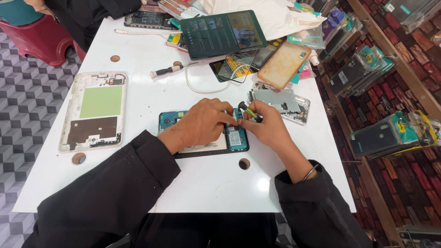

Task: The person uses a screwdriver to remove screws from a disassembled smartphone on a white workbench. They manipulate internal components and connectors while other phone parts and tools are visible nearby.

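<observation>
White table (151, 188) carries everything; I go down by size. A tablet back shell (94, 111) lies near its left edge, a dark tablet (223, 33) at the far edge, and a metal inner frame (282, 103) near the right edge. The opened phone (232, 138), blue board exposed, lies mid-table towards the near edge.

My left hand (202, 124) lies over the phone, fingers bent and pressing it flat. My right hand (268, 128) is closed around a small screwdriver (250, 111), tip at the phone's top right corner. A spare screwdriver (167, 70) lies further back.

I judge this to be the screw-working stage on the board. The tip is hidden, so I cannot tell whether it is seated. Next calls for a steady brace and a straight-down turn.
</observation>
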